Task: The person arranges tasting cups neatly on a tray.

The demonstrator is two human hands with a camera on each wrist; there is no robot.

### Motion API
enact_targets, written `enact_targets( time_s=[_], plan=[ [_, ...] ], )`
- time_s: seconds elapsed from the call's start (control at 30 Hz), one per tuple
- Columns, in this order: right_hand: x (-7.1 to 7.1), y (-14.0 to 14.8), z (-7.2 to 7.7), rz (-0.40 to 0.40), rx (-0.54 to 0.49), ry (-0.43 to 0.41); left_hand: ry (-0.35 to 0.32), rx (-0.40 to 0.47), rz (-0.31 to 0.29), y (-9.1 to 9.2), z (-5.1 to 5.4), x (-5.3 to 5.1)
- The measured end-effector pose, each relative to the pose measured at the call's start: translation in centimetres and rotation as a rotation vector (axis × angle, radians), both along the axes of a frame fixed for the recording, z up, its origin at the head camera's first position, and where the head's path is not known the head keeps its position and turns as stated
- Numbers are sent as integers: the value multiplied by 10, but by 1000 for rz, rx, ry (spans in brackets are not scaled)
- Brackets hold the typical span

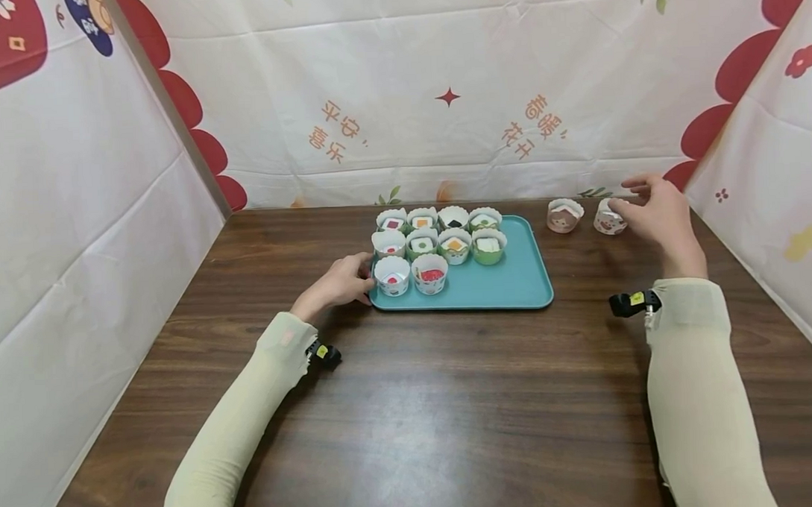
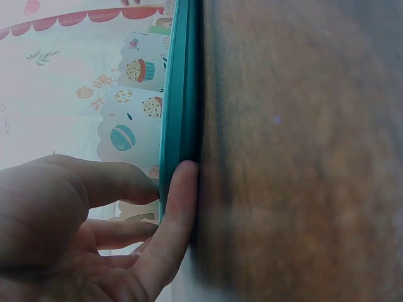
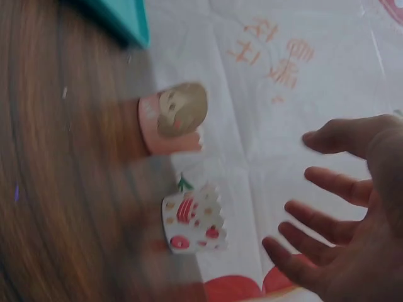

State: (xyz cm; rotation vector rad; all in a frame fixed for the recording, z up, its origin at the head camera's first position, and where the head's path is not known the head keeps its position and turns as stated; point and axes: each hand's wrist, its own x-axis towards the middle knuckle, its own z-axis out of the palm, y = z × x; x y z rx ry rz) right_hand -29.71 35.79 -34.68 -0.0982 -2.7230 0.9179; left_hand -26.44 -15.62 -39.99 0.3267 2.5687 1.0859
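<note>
At the left front corner of a teal tray (image 1: 521,279), my left hand (image 1: 341,282) holds the rim. In the left wrist view, one finger (image 2: 182,189) lies along the tray's outer wall while others reach the rim. Paper baking cups with small coloured pieces inside stand in rows on the tray, among them a cup with red contents (image 1: 430,275). Over to the right, my right hand (image 1: 663,218) hovers by a white paper cup with cake prints (image 3: 194,220). Its fingers are spread and apart from the cup in the right wrist view. Beside that cup stands a pink paper cup (image 3: 173,119).
The dark wooden table (image 1: 418,402) reaches toward me in front of the tray. A white printed cloth (image 1: 401,112) hangs behind the table and along both sides. Both loose cups stand near the table's back edge, right of the tray.
</note>
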Motion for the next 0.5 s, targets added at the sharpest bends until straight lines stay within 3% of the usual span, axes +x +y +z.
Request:
enact_targets(
  time_s=[0.1, 0.5],
  plan=[
    [-2, 9, -7, 18, 48, -29, 2, 2, -1, 0, 0, 0],
    [-12, 26, -35, 25, 65, -66, -3, 8, 2, -1, -1, -1]
  ],
)
